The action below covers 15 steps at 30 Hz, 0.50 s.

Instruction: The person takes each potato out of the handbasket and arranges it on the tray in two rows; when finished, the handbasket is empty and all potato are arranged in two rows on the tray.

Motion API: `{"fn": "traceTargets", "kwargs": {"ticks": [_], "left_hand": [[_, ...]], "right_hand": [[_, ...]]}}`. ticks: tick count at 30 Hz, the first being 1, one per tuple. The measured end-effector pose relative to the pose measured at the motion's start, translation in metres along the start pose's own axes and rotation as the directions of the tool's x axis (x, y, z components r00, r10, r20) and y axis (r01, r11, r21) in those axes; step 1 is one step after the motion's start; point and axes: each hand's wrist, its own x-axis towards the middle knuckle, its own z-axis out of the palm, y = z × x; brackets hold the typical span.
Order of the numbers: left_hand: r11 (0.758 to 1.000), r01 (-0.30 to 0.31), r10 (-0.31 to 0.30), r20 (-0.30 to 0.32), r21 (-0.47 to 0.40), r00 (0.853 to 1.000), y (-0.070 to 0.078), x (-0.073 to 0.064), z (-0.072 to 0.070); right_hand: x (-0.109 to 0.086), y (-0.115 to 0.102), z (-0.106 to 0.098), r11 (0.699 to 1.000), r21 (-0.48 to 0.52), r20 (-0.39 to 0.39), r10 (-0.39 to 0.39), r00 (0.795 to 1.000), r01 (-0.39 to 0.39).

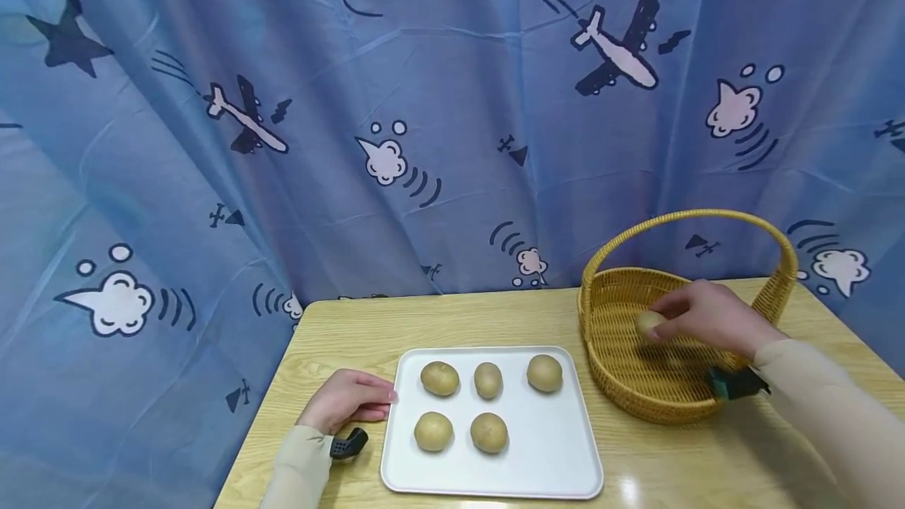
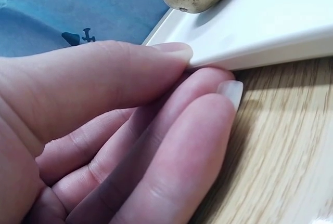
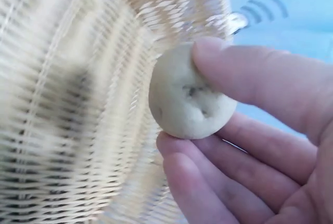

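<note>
My right hand (image 1: 710,316) pinches a small round potato (image 3: 190,96) between thumb and fingertips, inside the wicker basket (image 1: 661,411) and beneath its arched handle. Dark eyes mark the potato's pale skin in the right wrist view. At the left side of the white tray (image 1: 530,477), my left hand (image 1: 349,399) pinches the rim, thumb against the top edge and fingertips close under it. Several potatoes lie on the tray: three along the back, including an oval potato (image 1: 440,378), and two in front, one being a rounder potato (image 1: 489,432).
Tray and basket stand side by side on a light wooden table (image 1: 368,328), basket at the right. Behind the table hangs a blue curtain (image 1: 452,140) printed with planes and stars. A black wrist strap piece (image 1: 349,444) sits by the left sleeve.
</note>
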Motion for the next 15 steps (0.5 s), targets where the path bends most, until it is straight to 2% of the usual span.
{"fn": "traceTargets", "kwargs": {"ticks": [7,15], "left_hand": [[1.0,0.016,-0.016,-0.002,0.0,1.0,0.0,0.001,-0.003],[1.0,0.017,-0.017,-0.005,-0.005,1.0,-0.001,0.0,-0.002]], "right_hand": [[-0.028,-0.035,0.003,0.999,0.023,-0.046,-0.028,0.999,0.029],[-0.054,-0.066,0.025,0.995,0.083,-0.078,-0.056,0.995,0.062]]}}
